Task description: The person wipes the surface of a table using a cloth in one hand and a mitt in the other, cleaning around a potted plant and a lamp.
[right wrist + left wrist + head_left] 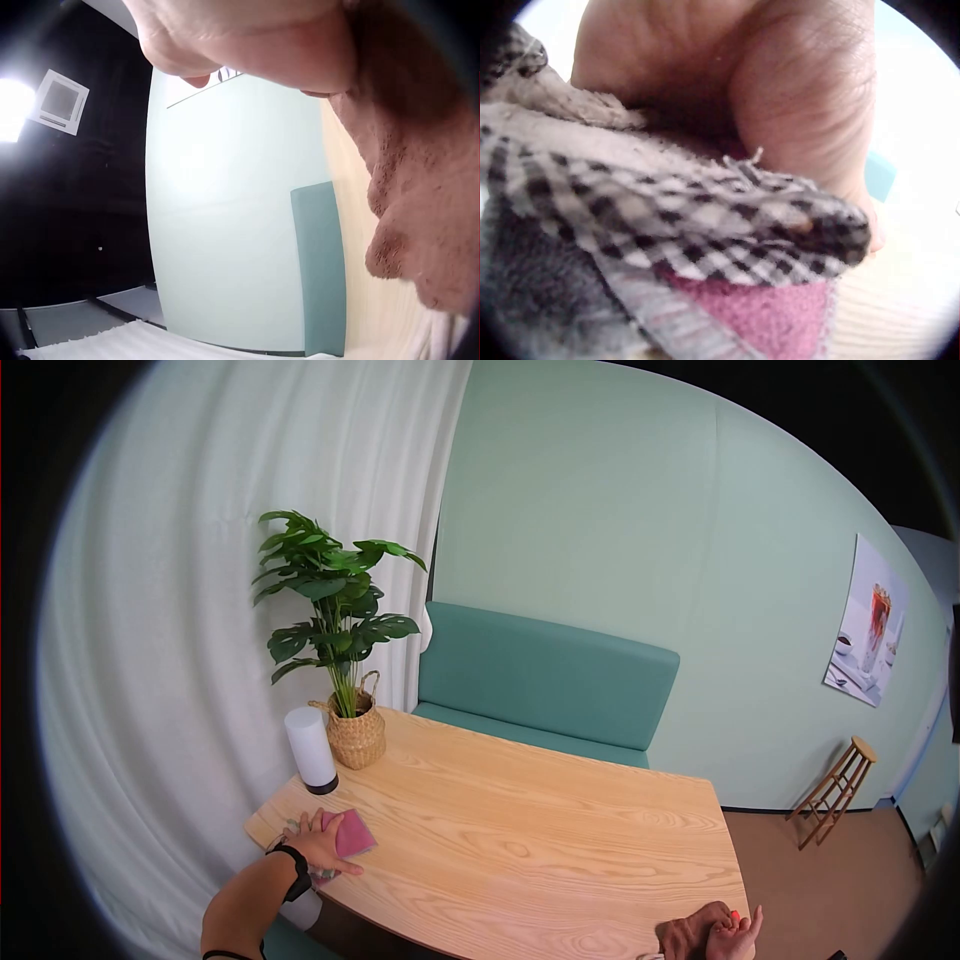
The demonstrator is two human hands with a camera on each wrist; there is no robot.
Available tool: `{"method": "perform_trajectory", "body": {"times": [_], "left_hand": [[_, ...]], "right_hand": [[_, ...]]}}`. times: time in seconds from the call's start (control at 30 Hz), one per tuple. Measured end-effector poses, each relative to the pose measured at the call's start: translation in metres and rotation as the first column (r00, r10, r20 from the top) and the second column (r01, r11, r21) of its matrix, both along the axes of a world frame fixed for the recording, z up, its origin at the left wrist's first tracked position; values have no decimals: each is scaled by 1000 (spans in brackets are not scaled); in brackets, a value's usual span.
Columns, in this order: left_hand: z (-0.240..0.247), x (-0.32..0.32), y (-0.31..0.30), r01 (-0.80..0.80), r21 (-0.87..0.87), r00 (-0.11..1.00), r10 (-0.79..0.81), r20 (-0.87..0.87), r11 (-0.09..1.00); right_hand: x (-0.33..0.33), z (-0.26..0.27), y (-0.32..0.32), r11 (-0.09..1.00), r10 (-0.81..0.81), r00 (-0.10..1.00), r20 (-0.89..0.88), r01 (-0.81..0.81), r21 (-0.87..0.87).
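At the left end of the wooden table [520, 820], my left hand [318, 845] rests with spread fingers on a pink cloth [352, 834]. In the left wrist view, a black-and-white checked edge [682, 217] of folded cloth lies below the palm. Grey fabric [547, 262] and the pink cloth [772, 315] show under that edge. At the table's near right corner, my right hand [733, 940] grips a bunched brown cloth [688, 934]. A small orange-red spot shows by its fingers. The brown cloth [427, 195] hangs in soft folds beside the palm in the right wrist view.
A white cylindrical lamp [311, 748] with a dark base stands just beyond my left hand. Behind it is a leafy plant [335, 595] in a woven basket [357, 740]. A green bench [545, 675] runs along the far side. A wooden stool [838, 790] stands at the right.
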State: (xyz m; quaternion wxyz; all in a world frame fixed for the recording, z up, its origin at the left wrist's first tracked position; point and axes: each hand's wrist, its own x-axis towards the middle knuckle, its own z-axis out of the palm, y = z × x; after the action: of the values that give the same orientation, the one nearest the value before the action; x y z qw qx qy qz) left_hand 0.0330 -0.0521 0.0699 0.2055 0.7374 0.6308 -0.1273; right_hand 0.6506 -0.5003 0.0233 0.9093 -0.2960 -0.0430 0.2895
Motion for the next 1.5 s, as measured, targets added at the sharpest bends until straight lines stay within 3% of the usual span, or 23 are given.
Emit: {"method": "perform_trajectory", "body": {"times": [0.03,0.13,0.23,0.27,0.3,0.33,0.37,0.4,0.5,0.53,0.63,0.73,0.93,1.07,1.1,1.27,1.5], "left_hand": [[-1,0,0,1,-1,1000,-1,3,1000],[-1,0,1,7,-3,1000,-7,10,1000],[-2,-2,3,13,-1,1000,-13,1,1000],[-4,-1,4,20,0,1000,-20,-4,1000],[-4,-1,4,22,2,1000,-22,-3,1000],[-4,0,2,26,4,1000,-26,-3,1000],[-1,1,1,34,8,999,-34,-6,999],[2,3,-3,53,8,999,-53,-2,999],[-4,12,-7,170,-9,984,-170,-45,985],[-9,18,-10,225,1,973,-225,-41,974],[-15,56,-17,373,14,928,-373,-16,928],[-29,113,-11,547,33,837,-546,-28,837],[-18,320,12,742,19,670,-742,17,670],[-22,476,36,772,25,635,-772,35,636],[-22,515,37,771,36,635,-772,33,635],[-19,681,-1,780,92,618,-785,32,618],[-10,788,-69,805,61,590,-807,17,590]], "right_hand": [[1,-1,-2,997,61,998,21,-62,36],[-37,37,7,993,-103,994,-45,100,-63],[-79,82,2,994,74,989,131,-62,-93],[-58,53,-10,974,228,918,325,-212,-83],[-64,62,-10,917,322,765,558,-105,-385],[-76,82,-6,786,470,552,689,93,-611],[-83,89,-5,604,644,324,693,341,-720],[-62,61,-8,438,768,277,577,429,-790],[-53,25,-7,478,783,-94,616,724,-498],[-60,30,-3,471,777,-132,616,770,-430],[-63,29,7,385,817,-56,574,795,-470],[-52,18,9,402,801,-66,595,796,-452],[-46,13,9,483,727,-132,674,796,-365],[-46,31,15,496,724,-103,682,766,-410],[-51,39,14,459,727,22,686,728,-510],[-44,40,12,507,664,34,747,713,-484],[-38,37,8,553,615,31,788,695,-459]]}}
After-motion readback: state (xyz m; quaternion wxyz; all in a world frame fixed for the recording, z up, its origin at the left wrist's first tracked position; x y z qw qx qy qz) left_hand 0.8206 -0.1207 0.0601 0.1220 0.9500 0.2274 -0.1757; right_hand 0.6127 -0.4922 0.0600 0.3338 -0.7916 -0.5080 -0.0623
